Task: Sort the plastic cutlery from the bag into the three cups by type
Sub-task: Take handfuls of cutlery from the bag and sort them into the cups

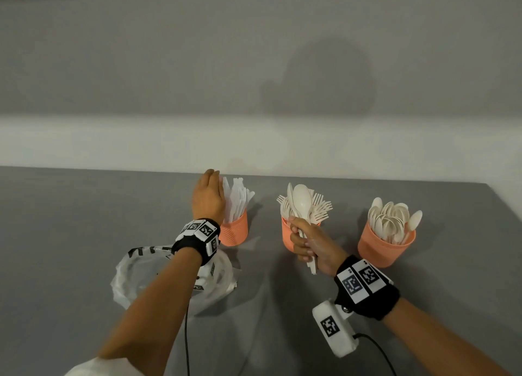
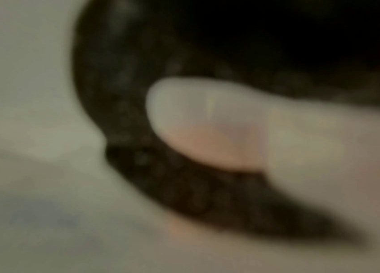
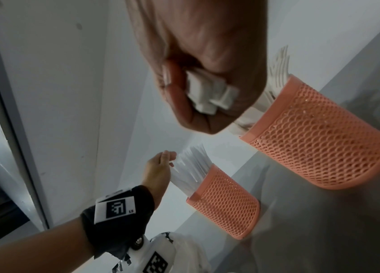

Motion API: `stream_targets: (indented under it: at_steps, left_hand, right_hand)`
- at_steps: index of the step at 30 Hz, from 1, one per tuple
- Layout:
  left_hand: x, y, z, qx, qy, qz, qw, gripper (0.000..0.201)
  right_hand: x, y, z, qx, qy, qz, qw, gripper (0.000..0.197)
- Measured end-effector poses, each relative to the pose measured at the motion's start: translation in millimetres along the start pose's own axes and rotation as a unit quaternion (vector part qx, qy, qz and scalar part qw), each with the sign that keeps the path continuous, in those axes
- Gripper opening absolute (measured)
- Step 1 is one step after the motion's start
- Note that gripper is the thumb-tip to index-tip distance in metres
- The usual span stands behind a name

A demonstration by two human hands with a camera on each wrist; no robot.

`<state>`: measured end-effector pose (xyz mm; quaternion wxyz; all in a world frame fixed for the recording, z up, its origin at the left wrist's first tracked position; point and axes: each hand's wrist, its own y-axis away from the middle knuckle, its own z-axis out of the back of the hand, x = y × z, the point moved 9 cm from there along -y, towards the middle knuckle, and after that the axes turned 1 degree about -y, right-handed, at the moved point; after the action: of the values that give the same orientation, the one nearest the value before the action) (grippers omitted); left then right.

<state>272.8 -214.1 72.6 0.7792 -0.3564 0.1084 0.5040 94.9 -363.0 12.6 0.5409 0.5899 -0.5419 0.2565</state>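
Looking down from the head view, the left hand (image 1: 209, 197) stands upright against the white knives (image 1: 237, 200) in the left orange cup (image 1: 234, 231), fingers straight and together, laid on the blades rather than curled round them; the right hand (image 1: 313, 248) is clenched around a bundle of cutlery (image 1: 301, 202), a spoon bowl uppermost and the handle ends poking out below the fist; that bundle is held upright just in front of the middle cup (image 1: 285, 235), which is full of forks (image 1: 322, 203); the right cup (image 1: 385, 248) holds spoons (image 1: 389, 220) and stands apart to the right; all three cups sit on a grey table (image 1: 84, 234), with a crumpled plastic bag (image 1: 132, 276) lying under the left forearm.

The left wrist view is badly blurred; a pale fingertip (image 2: 207, 125) lies against a dark curved shape that I cannot identify.

From the right wrist view, the fist is wrapped tight round the square handle ends of the bundle, close to the rim of the mesh-walled middle cup; further off, the left hand's extended fingertips touch the knife tips above the left cup.
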Motion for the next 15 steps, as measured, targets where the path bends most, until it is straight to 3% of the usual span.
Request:
stream_targets:
  at_steps: [5,8,12,15]
  left_hand:
    - [7.2,6.0,-28.5,0.123,-0.131,0.030,0.983,0.056]
    - [3.4,6.3,-28.0,0.119,-0.138,0.025,0.983,0.062]
    - [5.8,6.4,-29.3,0.155,-0.118,0.069,0.978,0.069]
    - [-12.7,0.8,-6.8,0.098,-0.086,0.073,0.989,0.066]
  right_hand:
    - [-1.2,0.5,-3.1,0.008,-0.009,-0.007,1.000,0.035]
    - [-1.6,2.3,-6.3,0.028,-0.032,-0.014,0.999,0.035]
    - [-1.8,5.1,-9.2,0.067,-0.072,-0.022,0.995,0.033]
    - [0.7,9.0,-11.8,0.093,-0.102,-0.024,0.990,0.025]
